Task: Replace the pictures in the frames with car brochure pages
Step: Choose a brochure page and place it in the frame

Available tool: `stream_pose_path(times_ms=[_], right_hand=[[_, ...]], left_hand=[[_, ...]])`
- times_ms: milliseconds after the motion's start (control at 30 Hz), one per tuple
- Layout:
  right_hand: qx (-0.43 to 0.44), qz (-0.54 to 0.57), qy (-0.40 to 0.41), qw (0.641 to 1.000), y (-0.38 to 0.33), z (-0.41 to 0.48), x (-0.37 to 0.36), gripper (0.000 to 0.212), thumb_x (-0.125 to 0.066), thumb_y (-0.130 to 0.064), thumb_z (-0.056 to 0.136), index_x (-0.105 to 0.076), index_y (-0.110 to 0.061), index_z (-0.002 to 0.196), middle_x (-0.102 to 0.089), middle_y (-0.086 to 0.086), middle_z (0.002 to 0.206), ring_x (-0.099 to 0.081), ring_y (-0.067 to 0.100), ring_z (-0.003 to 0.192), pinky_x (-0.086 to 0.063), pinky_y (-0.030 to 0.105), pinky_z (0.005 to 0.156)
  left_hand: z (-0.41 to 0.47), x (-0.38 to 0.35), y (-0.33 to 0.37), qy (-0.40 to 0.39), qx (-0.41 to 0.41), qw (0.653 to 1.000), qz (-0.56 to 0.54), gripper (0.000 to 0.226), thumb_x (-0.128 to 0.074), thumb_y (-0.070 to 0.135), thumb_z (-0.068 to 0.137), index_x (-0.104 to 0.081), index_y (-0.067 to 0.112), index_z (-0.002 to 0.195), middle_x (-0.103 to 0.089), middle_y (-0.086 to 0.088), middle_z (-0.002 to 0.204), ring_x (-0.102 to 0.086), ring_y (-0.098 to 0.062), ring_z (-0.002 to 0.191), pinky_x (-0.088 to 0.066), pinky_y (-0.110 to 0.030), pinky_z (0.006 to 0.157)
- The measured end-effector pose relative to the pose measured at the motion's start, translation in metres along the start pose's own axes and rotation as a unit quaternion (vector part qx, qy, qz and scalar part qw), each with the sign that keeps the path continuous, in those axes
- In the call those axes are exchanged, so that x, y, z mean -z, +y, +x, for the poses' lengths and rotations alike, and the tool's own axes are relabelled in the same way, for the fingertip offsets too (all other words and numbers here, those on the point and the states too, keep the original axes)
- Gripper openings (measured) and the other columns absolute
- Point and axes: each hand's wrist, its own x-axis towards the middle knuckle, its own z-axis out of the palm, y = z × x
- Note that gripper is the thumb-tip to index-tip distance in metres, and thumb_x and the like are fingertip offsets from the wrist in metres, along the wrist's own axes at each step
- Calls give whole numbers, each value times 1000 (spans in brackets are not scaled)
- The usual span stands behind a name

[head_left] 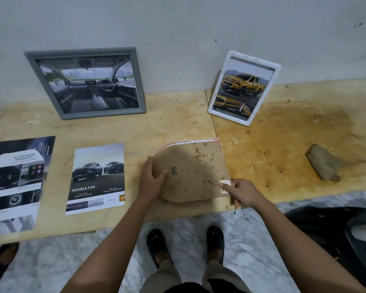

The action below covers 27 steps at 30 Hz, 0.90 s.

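Note:
A pink-edged picture frame (195, 166) lies face down on the plywood table (273, 144), its stained brown backing board up, with a small metal hanger near the left. My left hand (151, 179) grips its rounded left edge. My right hand (241, 192) pinches the lower right corner by a white sticker. A grey frame (87, 82) holding a car interior page leans on the wall at the back left. A white frame (242, 87) with a yellow pickup page leans at the back right. Two loose brochure pages lie left: a "Double Cab" page (96, 178) and a dashboard page (14, 182).
A brown, worn stand piece (323, 162) lies on the table's right side. The table's front edge runs just above my feet on the marble floor. A black bag (336, 235) sits on the floor at the right. A dark shoe (0, 263) shows at the lower left.

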Motion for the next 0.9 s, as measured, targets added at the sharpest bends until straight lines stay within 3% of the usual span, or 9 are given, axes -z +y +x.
stream_pose_path(times_ms=[133, 200, 300, 400, 500, 733, 900], right_hand=[[2, 7, 43, 999, -4, -3, -7, 45, -63, -45, 85, -47, -7, 69, -61, 13, 47, -57, 20, 40, -49, 30, 47], [-6, 25, 56, 998, -2, -3, -8, 43, -66, -44, 83, -43, -8, 73, -61, 14, 49, -57, 20, 40, -47, 29, 45], [-8, 19, 53, 998, 1, -5, -7, 47, -71, -43, 79, -39, -9, 85, -64, 14, 59, -57, 19, 43, -48, 32, 46], [9, -88, 85, 993, 1, -7, -10, 51, -71, -51, 73, -38, -17, 90, -62, 2, 67, -59, 20, 48, -46, 38, 49], [18, -83, 89, 992, -2, -4, -13, 54, -71, -56, 66, -40, -22, 93, -59, 1, 79, -60, 21, 56, -49, 39, 50], [3, -122, 103, 987, -6, 8, -17, 48, -68, -51, 76, -41, -19, 99, -53, 1, 96, -56, 19, 79, -48, 37, 63], [-31, -121, 77, 989, -11, 13, -15, 52, -69, -51, 74, -41, -17, 102, -51, 2, 99, -55, 21, 86, -43, 34, 64]], left_hand=[[-4, -2, -1, -16, -3, 1000, -2, 77, -63, 24, 88, -17, 13, 149, -18, -3, 156, -17, -18, 143, -24, -42, 115], [-6, -2, -3, -1, 5, 1000, -9, 79, -64, 25, 87, -17, 12, 149, -18, -5, 156, -18, -19, 143, -25, -43, 115], [-8, -1, -8, -11, 4, 1000, -2, 89, -70, 33, 81, -16, 14, 149, -16, -3, 156, -18, -19, 143, -26, -43, 114], [-11, 0, -9, -40, -13, 999, 30, 105, -78, 39, 71, -12, 16, 150, -8, 0, 158, -13, -16, 143, -24, -39, 115], [-12, 0, -10, -51, -25, 996, 72, 115, -81, 38, 67, -5, 15, 149, 0, 1, 158, -8, -15, 144, -19, -33, 114], [-9, -1, -7, -41, -9, 994, 100, 114, -80, 36, 69, -4, 13, 150, -3, -2, 158, -9, -17, 144, -18, -33, 113], [-7, -1, -4, -53, 0, 990, 129, 111, -78, 38, 71, -4, 12, 150, -3, -3, 158, -9, -19, 144, -19, -34, 114]])
